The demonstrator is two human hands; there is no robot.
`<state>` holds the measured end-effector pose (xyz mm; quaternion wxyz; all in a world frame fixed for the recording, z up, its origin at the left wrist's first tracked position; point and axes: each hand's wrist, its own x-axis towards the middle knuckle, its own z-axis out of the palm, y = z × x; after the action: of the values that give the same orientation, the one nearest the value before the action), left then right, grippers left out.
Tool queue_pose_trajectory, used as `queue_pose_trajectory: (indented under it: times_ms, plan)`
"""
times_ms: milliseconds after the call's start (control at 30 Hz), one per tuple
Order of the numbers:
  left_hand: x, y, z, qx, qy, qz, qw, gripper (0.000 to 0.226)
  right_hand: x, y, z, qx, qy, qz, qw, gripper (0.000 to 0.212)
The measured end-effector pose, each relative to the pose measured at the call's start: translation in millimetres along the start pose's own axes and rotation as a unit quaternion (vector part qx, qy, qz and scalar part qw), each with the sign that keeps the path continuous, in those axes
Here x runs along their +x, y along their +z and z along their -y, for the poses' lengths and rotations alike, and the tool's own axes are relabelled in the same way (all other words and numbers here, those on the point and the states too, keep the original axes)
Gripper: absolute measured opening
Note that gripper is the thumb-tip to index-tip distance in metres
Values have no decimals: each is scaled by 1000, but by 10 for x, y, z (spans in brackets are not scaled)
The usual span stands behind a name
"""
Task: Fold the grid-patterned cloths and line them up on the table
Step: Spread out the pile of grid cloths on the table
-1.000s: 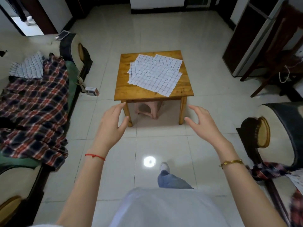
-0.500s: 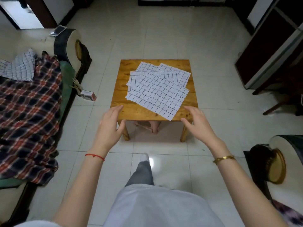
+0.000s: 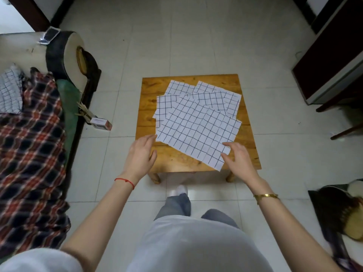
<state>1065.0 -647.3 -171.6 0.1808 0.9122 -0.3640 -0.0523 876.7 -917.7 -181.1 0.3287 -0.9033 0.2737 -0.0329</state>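
Head view: we've got several grid-patterned cloths [image 3: 198,122] fanned in a loose overlapping pile on the wooden table [image 3: 176,160], covering its middle and right side, with the top cloth [image 3: 196,134] lying askew, one corner poking toward the near-right corner of the table. Nothing folded or lined up yet. Left hand [image 3: 140,157] hovers at the near-left corner, fingers straight and relaxed, holding nothing — fingertips just beside the top cloth's left corner. Right hand [image 3: 238,161] is spread and empty too, at the cloth's near-right edge. We judge the cloths thin, light and limp, so they'll likely slide and drag neighbours. Best hold: pinch the top cloth's two near corners and lift it clear before folding.
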Motion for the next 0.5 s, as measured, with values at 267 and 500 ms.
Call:
queue_pose_trajectory:
  times_ms: [267,500]
  plan:
    - [793,360,387,36,-28,69,997,48,912,400,226,9,-5,1,1000,30]
    - [1308,867,698,18,-109,104,988,49,1640,969,384,2,-37,33,999,27]
